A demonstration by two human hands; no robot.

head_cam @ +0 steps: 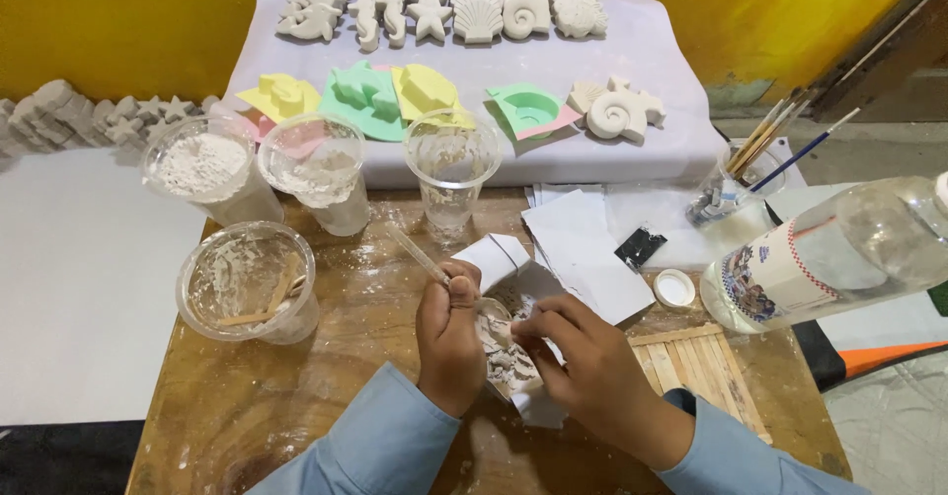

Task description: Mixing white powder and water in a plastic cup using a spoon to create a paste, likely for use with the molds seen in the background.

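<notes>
Near the counter's (pixel 296 386) front edge, our left hand (pixel 449 342) grips a stick (pixel 420 255), our right hand's (pixel 592 372) fingers pinch the paper (pixel 513 258) holding plaster bits (pixel 504 357).

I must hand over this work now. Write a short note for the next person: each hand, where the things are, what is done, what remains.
Left hand: holds a thin stick, its tip in a small cup.
Right hand: steadies that cup from the side, above the wooden table.
Done: white paste smears the cup; finished white casts lie on the cloth behind.
Left: the coloured moulds appear unfilled; three cups of white powder stand ahead.
</notes>
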